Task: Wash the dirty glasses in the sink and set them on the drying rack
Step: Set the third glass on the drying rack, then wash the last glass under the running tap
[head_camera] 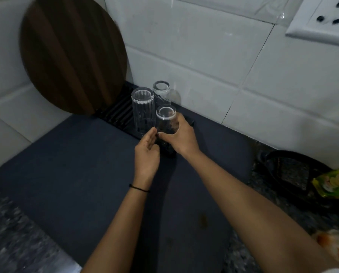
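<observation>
Three glasses upside down on the black drying rack (116, 113), one of them in the right hand

The right hand (181, 137) wraps its fingers (181, 120) around the nearest glass (166, 123), which stands inverted at the rack's front edge; the left hand (147, 154) is beside it with fingers (152, 135) loosely spread, holding nothing, tips just at the glass's side. A ribbed glass (142, 109) and a plain glass (160, 92) stand inverted behind, close together, nothing in any of them. The rack sits on a dark mat (76, 164) over the speckled surface (9, 229), and a round wooden board (72, 56) leans on the tiled wall over its far end (hiding that end). At right, a black pan (295, 174) and a yellow-green packet (334, 184) are blurred and cut off
</observation>
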